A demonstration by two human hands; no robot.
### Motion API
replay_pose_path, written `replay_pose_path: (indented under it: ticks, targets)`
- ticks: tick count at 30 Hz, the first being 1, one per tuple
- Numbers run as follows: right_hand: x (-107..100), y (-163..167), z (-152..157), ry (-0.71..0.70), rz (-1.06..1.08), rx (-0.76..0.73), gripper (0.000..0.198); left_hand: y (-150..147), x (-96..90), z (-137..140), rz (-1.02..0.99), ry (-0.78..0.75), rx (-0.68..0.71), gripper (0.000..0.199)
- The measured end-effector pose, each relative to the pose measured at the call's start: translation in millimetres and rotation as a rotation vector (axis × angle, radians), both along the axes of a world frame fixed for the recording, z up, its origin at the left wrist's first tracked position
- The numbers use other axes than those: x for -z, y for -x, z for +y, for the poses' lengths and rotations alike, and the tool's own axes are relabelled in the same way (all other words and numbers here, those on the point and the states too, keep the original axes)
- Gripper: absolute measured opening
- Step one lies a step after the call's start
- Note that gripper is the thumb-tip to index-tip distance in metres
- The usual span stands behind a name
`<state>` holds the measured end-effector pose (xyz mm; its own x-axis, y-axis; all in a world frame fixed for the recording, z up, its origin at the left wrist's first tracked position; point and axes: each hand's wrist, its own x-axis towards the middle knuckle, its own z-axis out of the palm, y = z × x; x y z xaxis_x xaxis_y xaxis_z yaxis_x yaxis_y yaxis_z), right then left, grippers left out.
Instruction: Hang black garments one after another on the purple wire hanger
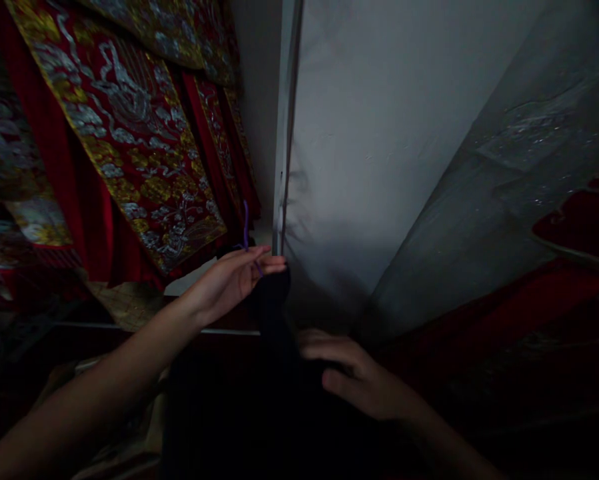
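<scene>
My left hand (234,280) is near the middle, its fingers stretched forward and closed around a thin purple clothes hanger (246,225). The hanger's hook sticks up above the hand. A black garment (274,300) hangs at those fingertips and runs down into the dark lower middle, where its outline is lost. Lower and to the right, my right hand (356,373) lies at the garment's edge. Its fingers bend over the black cloth with the thumb below; shadow hides part of this grip.
Red costumes embroidered in gold and silver (144,140) hang at the left. A metal upright (283,133) stands before a pale panel (374,127). On the right are clear plastic-like sheeting (519,160) and red fabric (579,213). The bottom is very dark.
</scene>
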<state>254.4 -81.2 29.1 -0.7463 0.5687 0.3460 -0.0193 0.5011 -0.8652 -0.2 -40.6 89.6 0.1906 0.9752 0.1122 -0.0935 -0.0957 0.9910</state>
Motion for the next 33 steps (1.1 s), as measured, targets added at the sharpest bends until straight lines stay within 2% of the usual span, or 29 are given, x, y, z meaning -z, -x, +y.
replay_pose_path:
  ticks: [1,2,3,6,8,9,11,13,14,16,19,22,24,25,27,30,33]
  targets:
    - [-1,3,0,-0.046,-0.062,-0.103,0.045,6,-0.2,-9,0.007,0.060,0.043,0.028]
    - [0,4,4,-0.085,-0.099,-0.136,0.044,12,-0.8,-18,0.032,0.123,0.101,0.027]
    - [1,3,12,-0.118,-0.115,-0.101,0.043,20,-1.9,-27,0.074,0.185,0.171,0.028]
    - [12,-3,47,-0.230,-0.050,0.266,0.042,41,-9.4,-49,0.332,0.282,0.354,0.032]
    - [20,-7,73,-0.294,0.032,0.523,0.051,52,-16.9,-56,0.519,0.195,0.353,0.030]
    - [24,-8,84,-0.299,0.059,0.593,0.054,56,-20.4,-55,0.584,0.116,0.310,0.028]
    - [31,-10,99,-0.224,0.041,0.583,0.046,64,-24.9,-49,0.635,-0.050,0.172,0.028]
    - [35,-10,105,-0.052,-0.001,0.493,0.035,73,-24.4,-34,0.634,-0.174,0.023,0.032]
    - [36,-9,107,0.038,0.005,0.467,0.035,77,-22.1,-25,0.628,-0.214,-0.047,0.032]
    - [36,-5,111,0.171,0.102,0.499,0.038,83,-14.6,-7,0.591,-0.277,-0.177,0.028]
    - [24,7,126,0.250,0.370,0.625,0.041,86,-1.1,14,0.567,-0.474,-0.423,0.033]
    - [-1,20,153,0.285,0.630,0.733,0.047,84,10.2,23,0.656,-0.840,-0.807,0.038]
    - [-18,24,172,0.294,0.756,0.760,0.046,83,17.7,24,0.727,-1.056,-0.954,0.034]
    - [-24,23,181,0.291,0.804,0.768,0.045,82,22.0,24,0.772,-1.125,-0.936,0.031]
    - [-32,17,193,0.280,0.865,0.787,0.039,78,32.1,25,0.907,-1.153,-0.737,0.027]
    - [-27,-1,197,0.277,0.885,0.821,0.032,64,50.2,28,1.129,-0.994,-0.364,0.039]
    - [-8,-20,186,0.318,0.878,0.895,0.032,45,69.9,36,1.217,-0.827,-0.147,0.058]
